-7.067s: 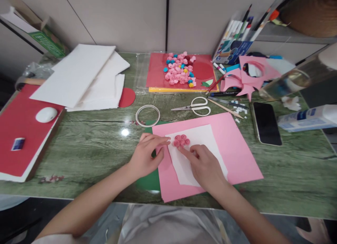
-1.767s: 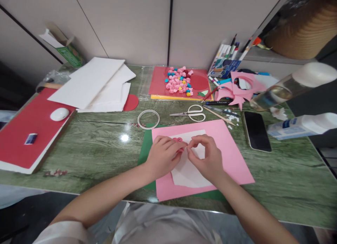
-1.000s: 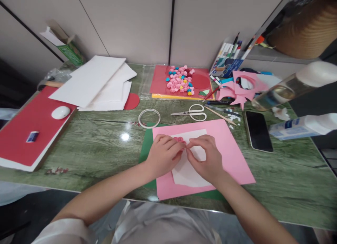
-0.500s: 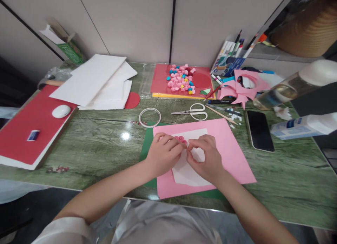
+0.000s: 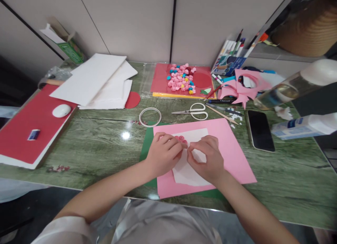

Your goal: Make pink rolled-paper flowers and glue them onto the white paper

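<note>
Over a white paper sheet [image 5: 193,172] my two hands nearly meet. My left hand [image 5: 166,153] has its fingers bent together, fingertips beside a cluster of small pink paper rolls [image 5: 181,139]. Opposite it, my right hand [image 5: 206,156] pinches thumb and forefinger into a ring. Whatever lies between the fingertips of either hand is too small or hidden to name. Beneath the white sheet is a pink paper sheet [image 5: 234,160], which rests on a green sheet [image 5: 147,146].
White-handled scissors [image 5: 197,112] and a tape ring [image 5: 150,117] lie beyond the sheets. Farther back are pink paper flowers [image 5: 181,79]. A phone [image 5: 260,130] and a bottle [image 5: 302,126] are at right. White papers [image 5: 97,82] and a red board [image 5: 15,131] occupy the left.
My right hand has shifted very slightly, its thumb and forefinger still pinched. My left hand stays nearly still beside the pink rolls.
</note>
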{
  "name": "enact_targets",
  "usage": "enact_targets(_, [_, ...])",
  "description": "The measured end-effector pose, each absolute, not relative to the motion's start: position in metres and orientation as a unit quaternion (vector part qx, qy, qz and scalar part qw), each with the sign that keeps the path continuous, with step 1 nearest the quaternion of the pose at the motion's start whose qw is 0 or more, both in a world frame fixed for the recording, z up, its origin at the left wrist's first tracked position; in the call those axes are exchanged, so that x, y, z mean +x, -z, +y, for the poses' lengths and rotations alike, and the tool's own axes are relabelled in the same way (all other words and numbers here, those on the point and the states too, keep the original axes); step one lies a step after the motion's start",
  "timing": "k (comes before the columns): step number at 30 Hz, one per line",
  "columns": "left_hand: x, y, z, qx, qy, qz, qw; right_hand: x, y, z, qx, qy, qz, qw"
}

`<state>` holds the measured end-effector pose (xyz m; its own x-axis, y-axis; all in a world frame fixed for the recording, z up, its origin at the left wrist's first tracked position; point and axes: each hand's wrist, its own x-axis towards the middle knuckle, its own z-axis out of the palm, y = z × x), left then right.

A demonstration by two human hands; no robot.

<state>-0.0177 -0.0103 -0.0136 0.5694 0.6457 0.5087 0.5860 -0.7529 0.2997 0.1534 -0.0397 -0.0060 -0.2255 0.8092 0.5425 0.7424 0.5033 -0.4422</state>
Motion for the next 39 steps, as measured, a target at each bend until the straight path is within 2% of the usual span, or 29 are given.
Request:
enact_targets(8, [-0.0184,0.0130,-0.0098,0.886,-0.308,0.344,0.051,0.1539,0.0044,-0.0395,-0.484,-0.036,-0.777,0.401])
enact_targets(26, [-0.0171,0.0118,-0.0099,0.881,-0.337,0.332,0.021,0.1511,0.0058,-0.0396,-0.476,-0.004,-0.784,0.397])
enact_targets(39, [-0.0184,0.0118,-0.0116,0.875,-0.335,0.346,0.054,0.1506,0.0042,-0.0407,-0.459,0.051,-0.793,0.397])
